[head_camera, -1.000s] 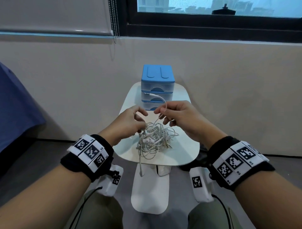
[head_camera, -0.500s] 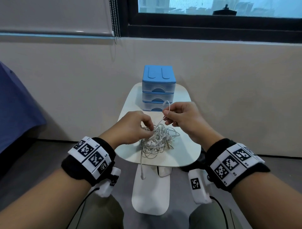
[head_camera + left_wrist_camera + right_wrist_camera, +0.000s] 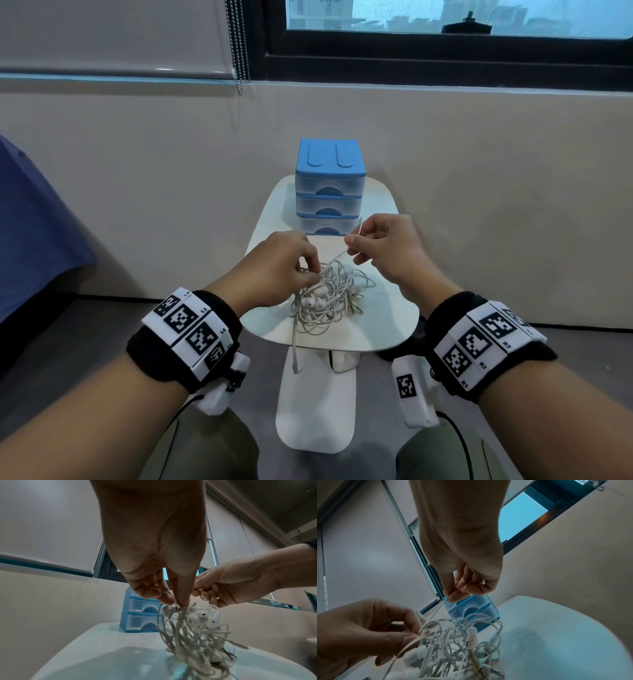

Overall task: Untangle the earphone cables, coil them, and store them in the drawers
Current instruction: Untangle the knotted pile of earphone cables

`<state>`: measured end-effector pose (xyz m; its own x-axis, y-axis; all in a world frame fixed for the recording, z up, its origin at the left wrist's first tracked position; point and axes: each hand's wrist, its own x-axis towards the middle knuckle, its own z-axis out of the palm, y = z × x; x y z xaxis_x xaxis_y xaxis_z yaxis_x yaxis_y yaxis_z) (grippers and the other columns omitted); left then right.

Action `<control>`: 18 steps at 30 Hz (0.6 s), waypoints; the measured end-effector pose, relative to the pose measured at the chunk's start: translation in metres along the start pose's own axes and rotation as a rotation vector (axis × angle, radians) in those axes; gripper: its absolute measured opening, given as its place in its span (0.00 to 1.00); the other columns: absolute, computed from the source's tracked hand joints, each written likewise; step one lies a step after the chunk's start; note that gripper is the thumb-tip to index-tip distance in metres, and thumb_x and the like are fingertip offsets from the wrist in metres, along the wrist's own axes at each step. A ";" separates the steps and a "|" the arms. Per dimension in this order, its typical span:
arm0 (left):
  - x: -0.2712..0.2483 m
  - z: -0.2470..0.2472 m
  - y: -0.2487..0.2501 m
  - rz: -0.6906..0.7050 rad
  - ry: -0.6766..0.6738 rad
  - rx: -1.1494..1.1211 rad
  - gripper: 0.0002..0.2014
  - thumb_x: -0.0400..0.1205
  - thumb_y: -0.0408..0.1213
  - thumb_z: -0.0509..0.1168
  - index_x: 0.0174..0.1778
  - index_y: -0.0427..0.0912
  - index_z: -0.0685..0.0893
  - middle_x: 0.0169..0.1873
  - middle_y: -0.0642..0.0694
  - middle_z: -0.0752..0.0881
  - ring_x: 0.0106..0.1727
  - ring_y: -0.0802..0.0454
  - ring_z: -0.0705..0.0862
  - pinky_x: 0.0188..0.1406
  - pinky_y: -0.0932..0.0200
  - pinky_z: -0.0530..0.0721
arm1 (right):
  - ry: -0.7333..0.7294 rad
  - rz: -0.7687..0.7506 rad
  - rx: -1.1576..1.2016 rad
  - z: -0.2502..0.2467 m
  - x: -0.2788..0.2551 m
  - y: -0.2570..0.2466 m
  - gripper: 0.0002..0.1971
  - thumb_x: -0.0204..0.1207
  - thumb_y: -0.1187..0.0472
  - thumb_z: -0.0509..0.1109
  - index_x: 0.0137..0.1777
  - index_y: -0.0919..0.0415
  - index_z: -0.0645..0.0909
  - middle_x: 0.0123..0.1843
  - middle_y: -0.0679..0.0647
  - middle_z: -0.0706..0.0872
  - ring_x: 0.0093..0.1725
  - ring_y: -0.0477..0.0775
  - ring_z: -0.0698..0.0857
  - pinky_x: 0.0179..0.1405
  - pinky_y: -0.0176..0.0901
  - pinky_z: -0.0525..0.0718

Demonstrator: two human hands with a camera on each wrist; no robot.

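Observation:
A tangle of white earphone cables (image 3: 325, 301) (image 3: 193, 632) (image 3: 453, 642) lies on the small white table (image 3: 387, 329). My left hand (image 3: 284, 270) (image 3: 171, 600) pinches strands at the top left of the tangle. A little to the right and higher, my right hand (image 3: 376, 250) (image 3: 452, 596) pinches one cable strand that runs taut down into the tangle. One cable end (image 3: 295, 359) hangs over the table's front edge. A blue chest of three translucent drawers (image 3: 329, 192) (image 3: 139, 615) (image 3: 474, 609) stands at the back of the table, all drawers closed.
The table's white foot (image 3: 315, 407) stands on the grey floor between my knees. Behind the table is a beige wall below a dark window frame (image 3: 445, 65). A bead chain (image 3: 239, 44) hangs from the blind. A blue cloth (image 3: 30, 226) is at the left.
Both hands have come lower and nearer the tangle. The loop that my right hand held up high has been drawn down, and the strand is shorter and taut.

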<state>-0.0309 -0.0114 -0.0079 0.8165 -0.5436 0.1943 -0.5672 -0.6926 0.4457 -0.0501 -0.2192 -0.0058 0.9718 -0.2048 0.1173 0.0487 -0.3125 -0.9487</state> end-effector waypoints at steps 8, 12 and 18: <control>0.001 -0.004 0.008 0.055 0.035 -0.020 0.07 0.83 0.43 0.74 0.40 0.55 0.84 0.43 0.58 0.87 0.40 0.60 0.87 0.44 0.53 0.85 | 0.043 -0.049 -0.100 0.001 0.000 -0.008 0.09 0.75 0.66 0.82 0.38 0.63 0.84 0.32 0.54 0.91 0.24 0.47 0.85 0.27 0.36 0.82; -0.001 -0.006 0.011 0.053 0.051 -0.068 0.06 0.86 0.42 0.71 0.43 0.55 0.83 0.38 0.60 0.88 0.38 0.56 0.87 0.43 0.50 0.86 | 0.070 -0.060 -0.090 0.000 0.004 -0.012 0.06 0.76 0.64 0.81 0.40 0.62 0.86 0.32 0.53 0.91 0.24 0.46 0.84 0.25 0.32 0.79; -0.001 -0.006 0.011 0.068 0.088 -0.117 0.06 0.87 0.39 0.69 0.45 0.53 0.82 0.35 0.57 0.87 0.36 0.57 0.87 0.41 0.50 0.87 | 0.066 -0.073 -0.132 -0.002 0.009 -0.013 0.04 0.79 0.62 0.77 0.42 0.57 0.89 0.33 0.53 0.91 0.27 0.44 0.81 0.26 0.30 0.78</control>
<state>-0.0372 -0.0158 0.0026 0.7860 -0.5402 0.3006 -0.6090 -0.5928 0.5269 -0.0422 -0.2188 0.0077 0.9492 -0.2363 0.2078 0.0838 -0.4467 -0.8908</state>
